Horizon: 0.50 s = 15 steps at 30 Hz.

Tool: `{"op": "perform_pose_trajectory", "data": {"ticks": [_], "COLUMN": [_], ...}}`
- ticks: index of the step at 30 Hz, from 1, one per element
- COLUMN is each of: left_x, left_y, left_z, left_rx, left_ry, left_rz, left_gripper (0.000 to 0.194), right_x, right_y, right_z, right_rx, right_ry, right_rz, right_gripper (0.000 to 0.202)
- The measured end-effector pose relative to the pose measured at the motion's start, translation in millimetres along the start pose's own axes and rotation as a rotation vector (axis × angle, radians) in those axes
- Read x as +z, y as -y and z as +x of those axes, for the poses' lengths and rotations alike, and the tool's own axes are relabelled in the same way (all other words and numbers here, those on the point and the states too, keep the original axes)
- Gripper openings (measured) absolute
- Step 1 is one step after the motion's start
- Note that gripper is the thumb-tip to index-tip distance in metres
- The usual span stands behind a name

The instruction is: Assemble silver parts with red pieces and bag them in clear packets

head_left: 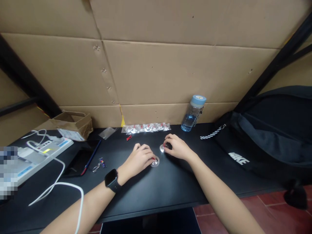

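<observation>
My left hand [143,157], with a black smartwatch [111,178] on its wrist, has its fingertips closed at the edge of a small clear round disc [155,162] with a red part. Just beyond it, my right hand [177,147] pinches at a second clear round disc [162,149], which also shows red near the fingertips. Both discs are low over the black table; whether they touch it I cannot tell. Behind the hands lies a row of shiny clear packets [146,128] with red bits inside. A small red piece [129,138] rests in front of them.
To the left are a power strip [44,159] with white cables, a dark tablet [81,159], a keychain [99,164], a cardboard box [73,123] and an empty plastic bag [107,132]. A water bottle [193,113] stands at the back; a black backpack [273,130] occupies the right.
</observation>
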<state>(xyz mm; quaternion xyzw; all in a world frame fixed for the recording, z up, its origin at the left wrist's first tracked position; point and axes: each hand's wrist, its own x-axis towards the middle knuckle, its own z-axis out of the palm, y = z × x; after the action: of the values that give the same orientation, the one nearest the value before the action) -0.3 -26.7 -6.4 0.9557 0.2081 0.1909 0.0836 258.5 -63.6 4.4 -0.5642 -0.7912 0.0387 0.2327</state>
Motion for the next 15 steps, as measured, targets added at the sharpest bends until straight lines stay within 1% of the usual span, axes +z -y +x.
{"op": "perform_pose_trajectory", "data": {"ticks": [3, 6, 9, 12, 15], "left_x": [-0.1, 0.0, -0.1, -0.4, 0.0], "left_y": [5, 6, 6, 7, 9], "left_z": [-2, -2, -2, -3, -4], "left_rx": [0.020, 0.027, 0.014, -0.045, -0.143], "left_ry": [-0.010, -0.028, -0.036, -0.065, -0.122], "left_rz": [0.034, 0.046, 0.069, 0.068, 0.023], "left_gripper": [0.015, 0.014, 0.013, 0.012, 0.009], "right_x": [6, 10, 10, 8, 7], "right_y": [-3, -6, -6, 0, 10], "right_z": [2, 3, 4, 6, 8], "right_rx": [0.023, 0.015, 0.006, -0.002, -0.030], "right_ry": [-0.007, -0.017, -0.012, -0.028, -0.101], "right_rz": [-0.015, -0.003, -0.011, 0.030, 0.192], "right_gripper": [0.007, 0.004, 0.007, 0.008, 0.005]}}
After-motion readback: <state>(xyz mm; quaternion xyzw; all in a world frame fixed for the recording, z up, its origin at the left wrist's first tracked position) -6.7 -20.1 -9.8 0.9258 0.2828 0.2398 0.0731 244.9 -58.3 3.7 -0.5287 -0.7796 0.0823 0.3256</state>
